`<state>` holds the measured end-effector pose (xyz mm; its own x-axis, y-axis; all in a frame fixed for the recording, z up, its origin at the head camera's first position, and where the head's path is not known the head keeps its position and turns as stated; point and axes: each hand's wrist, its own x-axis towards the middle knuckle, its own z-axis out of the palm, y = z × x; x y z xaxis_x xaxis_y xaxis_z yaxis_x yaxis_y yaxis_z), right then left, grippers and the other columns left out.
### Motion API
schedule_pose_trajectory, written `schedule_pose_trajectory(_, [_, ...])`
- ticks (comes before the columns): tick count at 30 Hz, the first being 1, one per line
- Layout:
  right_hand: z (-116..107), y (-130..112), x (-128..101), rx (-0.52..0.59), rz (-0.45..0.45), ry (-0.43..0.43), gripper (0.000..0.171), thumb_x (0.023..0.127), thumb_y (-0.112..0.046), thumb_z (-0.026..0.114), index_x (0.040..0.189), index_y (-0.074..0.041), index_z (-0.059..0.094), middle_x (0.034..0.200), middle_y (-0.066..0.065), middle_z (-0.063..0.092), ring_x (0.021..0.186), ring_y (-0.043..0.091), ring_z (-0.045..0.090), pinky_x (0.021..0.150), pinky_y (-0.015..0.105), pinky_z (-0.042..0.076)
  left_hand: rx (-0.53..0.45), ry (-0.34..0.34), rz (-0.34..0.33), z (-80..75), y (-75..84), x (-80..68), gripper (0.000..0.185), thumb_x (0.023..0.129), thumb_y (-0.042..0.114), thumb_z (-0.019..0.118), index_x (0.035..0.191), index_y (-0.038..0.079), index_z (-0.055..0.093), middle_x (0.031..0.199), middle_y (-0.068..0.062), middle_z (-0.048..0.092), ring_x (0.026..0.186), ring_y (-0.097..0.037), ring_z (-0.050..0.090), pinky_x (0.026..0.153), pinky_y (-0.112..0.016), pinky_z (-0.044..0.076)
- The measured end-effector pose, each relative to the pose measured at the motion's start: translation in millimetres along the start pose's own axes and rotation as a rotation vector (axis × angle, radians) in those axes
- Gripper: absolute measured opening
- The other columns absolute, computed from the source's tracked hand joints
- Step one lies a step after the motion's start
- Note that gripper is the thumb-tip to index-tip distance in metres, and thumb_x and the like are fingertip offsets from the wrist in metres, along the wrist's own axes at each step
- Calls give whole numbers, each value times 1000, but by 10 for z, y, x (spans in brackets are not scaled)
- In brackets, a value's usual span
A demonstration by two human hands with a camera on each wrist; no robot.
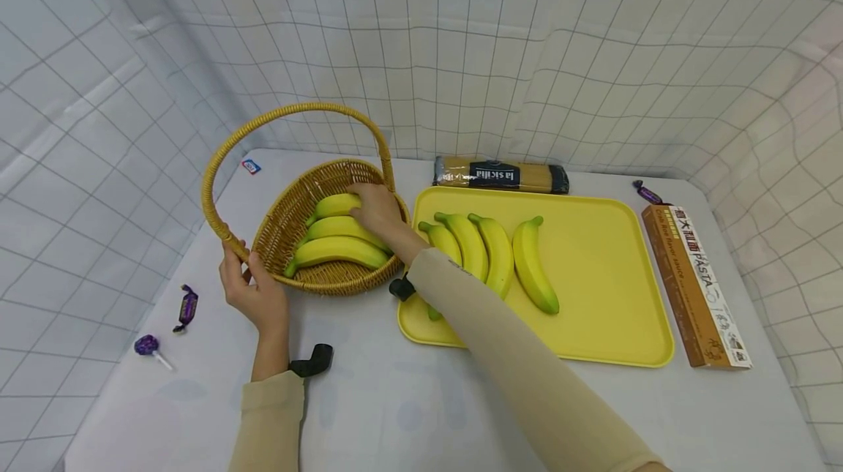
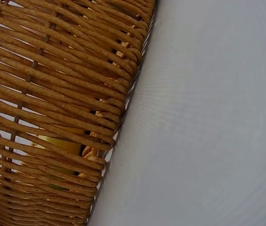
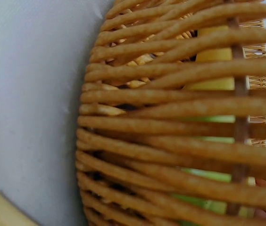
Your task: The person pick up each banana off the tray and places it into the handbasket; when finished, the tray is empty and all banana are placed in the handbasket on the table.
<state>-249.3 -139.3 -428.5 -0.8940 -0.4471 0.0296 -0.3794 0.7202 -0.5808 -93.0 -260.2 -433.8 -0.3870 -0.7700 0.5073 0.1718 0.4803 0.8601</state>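
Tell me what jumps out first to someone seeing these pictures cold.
First, the wicker basket at left centre of the table, with three bananas inside: the right hand rests on them while the left hand grips the base of the basket's handle. Next, the bright yellow tray to its right, holding four more bananas.

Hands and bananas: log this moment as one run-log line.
left hand: grips basket handle base | right hand: on banana in basket | basket: three bananas | tray: four bananas
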Motion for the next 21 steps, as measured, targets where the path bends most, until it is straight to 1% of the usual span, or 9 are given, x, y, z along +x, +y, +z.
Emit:
schedule_pose_trajectory(1, [4,2,0,0,-6,5,44,93,-19,66,136,-17,59,135,0,62,119,20,60,97,32,49,0,-2,-2,-4,-2,0,42,98,4,51,140,2,53,119,-27,59,115,-22,56,83,-15,42])
schedule_pose_trajectory(8, [6,5,-5,15,-20,33,44,93,-18,67,135,-15,59,135,1,62,118,20,61,95,32,50,-7,-7,0,-7,6,-1,43,97,3,51,140,1,52,119,-27,59,116,-34,55,83,-15,42])
schedule_pose_trajectory(12, [-11,1,-14,41,-28,39,45,93,-19,67,137,-14,58,136,1,61,115,20,62,93,31,50,-9,-4,-1,-6,13,-3,43,96,0,51,139,1,53,119,-27,59,115,-28,56,82,-15,42])
schedule_pose_trajectory(13, [-15,3,-19,59,-36,41,46,93,-19,66,137,-14,58,136,2,61,109,21,64,91,31,51,-8,-3,-1,-6,13,-4,43,96,0,51,139,2,53,118,-27,59,115,-26,56,82,-15,42])
schedule_pose_trajectory(16, [-35,3,-47,110,-64,63,47,93,-20,66,139,-13,56,138,3,60,103,20,65,89,30,51,-5,-2,-2,-1,-18,-1,43,97,2,51,139,1,53,119,-26,59,114,-20,56,83,-15,42])
schedule_pose_trajectory(19, [-78,4,-100,179,-101,88,48,92,-20,67,139,-13,56,139,3,59,110,20,63,95,30,49,4,-1,1,5,-129,17,43,97,2,51,140,2,53,119,-26,60,114,-18,56,83,-15,42])
schedule_pose_trajectory(20, [-99,4,-125,199,-111,99,48,92,-21,68,138,-12,57,139,3,59,118,18,61,98,29,47,6,-1,1,6,-176,26,43,97,2,51,140,3,53,120,-25,60,114,-16,56,83,-15,42])
schedule_pose_trajectory(21, [-120,5,-153,222,-116,105,48,92,-21,68,138,-13,57,139,3,59,119,18,60,98,29,47,9,1,2,5,-224,35,44,97,2,51,140,4,53,120,-24,60,113,-17,56,82,-15,42])
